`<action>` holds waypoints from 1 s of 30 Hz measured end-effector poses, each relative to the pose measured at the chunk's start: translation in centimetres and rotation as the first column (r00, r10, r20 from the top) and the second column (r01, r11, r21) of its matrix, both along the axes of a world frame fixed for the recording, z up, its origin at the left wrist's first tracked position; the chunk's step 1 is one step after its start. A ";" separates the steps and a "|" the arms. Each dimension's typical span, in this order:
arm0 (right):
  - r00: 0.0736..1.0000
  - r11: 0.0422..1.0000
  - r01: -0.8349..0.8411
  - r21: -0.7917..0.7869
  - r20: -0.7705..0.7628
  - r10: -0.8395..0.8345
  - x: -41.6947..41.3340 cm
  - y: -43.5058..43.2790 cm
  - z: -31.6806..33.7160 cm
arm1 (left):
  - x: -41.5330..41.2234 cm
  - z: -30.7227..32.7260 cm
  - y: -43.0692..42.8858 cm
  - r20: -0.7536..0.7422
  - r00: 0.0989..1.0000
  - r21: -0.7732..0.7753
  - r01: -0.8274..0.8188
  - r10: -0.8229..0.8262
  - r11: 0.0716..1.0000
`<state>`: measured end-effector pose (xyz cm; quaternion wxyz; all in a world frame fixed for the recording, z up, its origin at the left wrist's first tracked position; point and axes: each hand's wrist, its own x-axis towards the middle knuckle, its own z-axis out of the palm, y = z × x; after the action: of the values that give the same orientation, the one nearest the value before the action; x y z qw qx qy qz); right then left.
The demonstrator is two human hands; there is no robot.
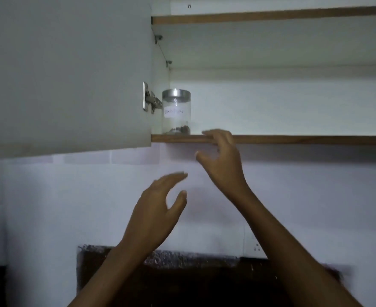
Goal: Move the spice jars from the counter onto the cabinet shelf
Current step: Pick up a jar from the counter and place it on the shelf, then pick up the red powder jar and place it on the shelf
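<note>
Single head-worn wide-angle view, tilted upward at open white wall cabinet (271, 52). Wood-edged lower shelf (293, 140) sits near eye level, close, within arm's reach. Open grey cabinet door (67, 69) fills upper left. White tiled wall (71, 207) below; dark speckled stone tabletop (182, 260) at bottom edge. No second view.

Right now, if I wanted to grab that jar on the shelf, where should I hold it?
Probably around the glass body of the jar, below its metal lid. Come from the front or right: the open door and its hinge crowd its left side.
</note>
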<state>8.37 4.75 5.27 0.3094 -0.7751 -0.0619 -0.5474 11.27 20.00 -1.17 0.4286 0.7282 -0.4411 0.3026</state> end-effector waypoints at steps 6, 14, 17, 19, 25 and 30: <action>0.960 0.988 -0.096 0.123 -0.250 0.125 -8.1 0.2 -12.6 | -3.9 -10.3 4.3 -0.189 0.982 0.219 0.071 -0.029 0.973; 0.797 0.940 -0.044 0.339 -0.556 0.237 -15.6 2.3 -26.4 | -8.8 -18.0 4.9 -0.407 0.913 0.298 0.166 -0.032 0.940; 0.686 0.921 0.040 0.388 -0.680 0.257 -17.7 4.2 -30.3 | -10.6 -20.6 5.9 -0.433 0.901 0.368 0.199 -0.023 0.908; 0.621 0.905 0.096 0.415 -0.735 0.272 -18.9 5.6 -32.6 | -11.3 -22.5 6.8 -0.468 0.884 0.442 0.209 0.025 0.872; 0.520 0.867 0.172 0.467 -0.791 0.323 -21.2 10.7 -38.3 | -11.8 -27.1 10.2 -0.590 0.793 0.664 0.371 0.150 0.649; 0.416 0.866 0.149 0.477 -0.825 0.382 -21.5 16.1 -43.4 | -11.5 -30.6 13.0 -0.544 0.795 0.833 0.475 0.270 0.282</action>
<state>-13.10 20.80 -38.12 0.5140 -0.8350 0.1955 -0.0182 -0.26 33.01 -31.73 0.0416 0.8556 -0.4218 -0.2971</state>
